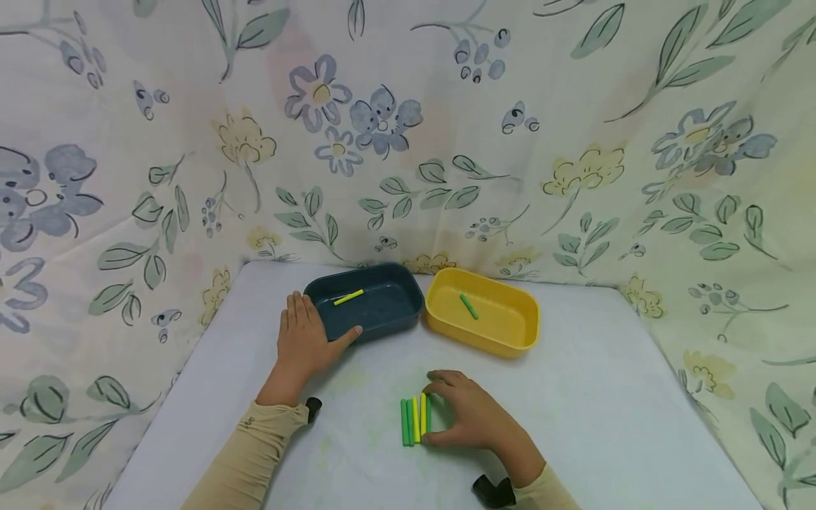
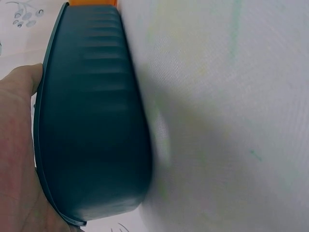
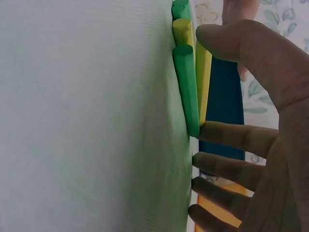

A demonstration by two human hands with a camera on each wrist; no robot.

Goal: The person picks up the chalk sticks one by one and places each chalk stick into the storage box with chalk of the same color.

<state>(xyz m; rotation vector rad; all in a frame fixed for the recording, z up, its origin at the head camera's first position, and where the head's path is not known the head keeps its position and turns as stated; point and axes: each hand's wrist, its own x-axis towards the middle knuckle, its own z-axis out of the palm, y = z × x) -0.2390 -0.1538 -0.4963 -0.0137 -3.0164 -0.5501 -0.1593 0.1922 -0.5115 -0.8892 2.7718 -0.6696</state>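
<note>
Pinched lengthwise by my right hand (image 1: 468,412) is a yellow chalk stick (image 3: 204,82), thumb at one end and index finger at the other. It stands a bit higher than the row of green and yellow chalks on the cloth. A green chalk (image 3: 187,92) lies beside it, with another yellow chalk (image 1: 416,421) and green chalks (image 1: 404,423) to the left. My left hand (image 1: 302,338) rests against the dark blue tray (image 1: 389,328), fingers straight along its left side and thumb on the near rim. One yellow chalk (image 1: 348,297) lies in that tray.
A yellow tray (image 1: 481,344) stands right of the blue one, with a green chalk (image 1: 469,307) inside. White cloth (image 1: 586,397) with faint chalk smudges covers the table. Floral fabric (image 1: 395,92) hangs behind and at both sides.
</note>
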